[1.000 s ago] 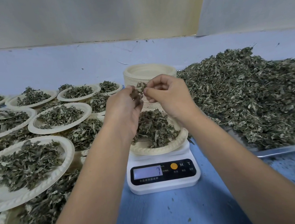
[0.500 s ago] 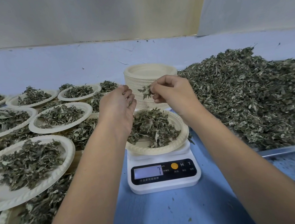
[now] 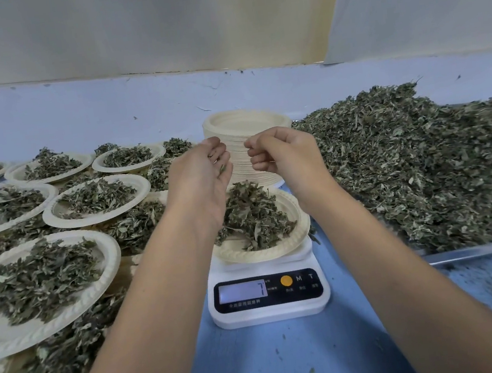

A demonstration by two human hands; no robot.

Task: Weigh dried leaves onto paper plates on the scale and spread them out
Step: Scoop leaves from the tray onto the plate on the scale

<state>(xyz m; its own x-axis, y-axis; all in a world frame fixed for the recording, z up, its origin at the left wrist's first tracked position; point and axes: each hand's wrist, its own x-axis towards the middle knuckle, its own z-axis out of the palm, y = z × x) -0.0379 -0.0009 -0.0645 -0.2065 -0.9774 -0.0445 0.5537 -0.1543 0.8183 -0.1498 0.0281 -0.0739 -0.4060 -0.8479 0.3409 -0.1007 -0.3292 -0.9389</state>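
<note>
Both hands hovered apart above the paper plate (image 3: 264, 254), which sat on the white scale (image 3: 269, 312) at the middle of the blue counter (image 3: 291, 363). The left hand (image 3: 202, 181) had its fingers curled round a few leaf scraps (image 3: 222, 169). The right hand (image 3: 281, 157) was closed in a loose fist with nothing visible in it. A mound of dried leaves (image 3: 251, 213) filled the plate, and the display read 7. Behind the hands stood a stack of empty plates (image 3: 243, 123). Filled plates (image 3: 97, 200) crowded the left, and a big leaf heap (image 3: 421, 164) lay on a metal tray (image 3: 479, 250) to the right.
</note>
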